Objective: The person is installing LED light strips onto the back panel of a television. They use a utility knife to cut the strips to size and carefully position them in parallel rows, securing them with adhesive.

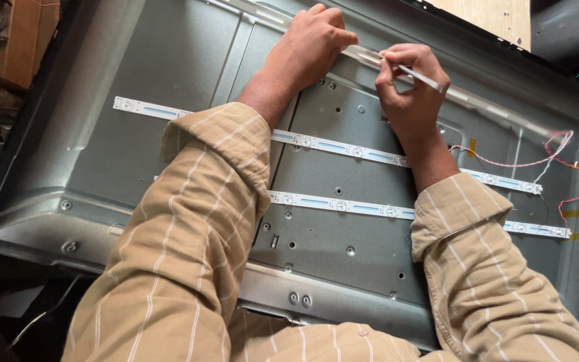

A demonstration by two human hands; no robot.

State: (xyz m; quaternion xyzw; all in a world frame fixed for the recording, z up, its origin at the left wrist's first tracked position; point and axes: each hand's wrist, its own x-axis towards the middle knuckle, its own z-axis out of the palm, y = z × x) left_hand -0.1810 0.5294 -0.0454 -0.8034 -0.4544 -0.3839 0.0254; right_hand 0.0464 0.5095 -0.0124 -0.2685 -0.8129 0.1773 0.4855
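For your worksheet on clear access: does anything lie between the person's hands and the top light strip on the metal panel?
Nothing visible does. The left hand rests directly on the top light strip, and the right hand holds a thin tool against it.

Grey metal back panel (169, 53) fills the frame, tilted. Left hand (313, 43) at top centre, curled down on the topmost white LED strip (477, 100). Right hand (407, 90) just right of it, pinching a thin white stick (420, 77) against the same strip. Two more LED strips below: middle strip (343, 149) and lower strip (343, 206), both crossing under the tan striped sleeves (189, 234). Red and white wires (557, 144) loop at right edge, held by yellow tape bits (574, 214)
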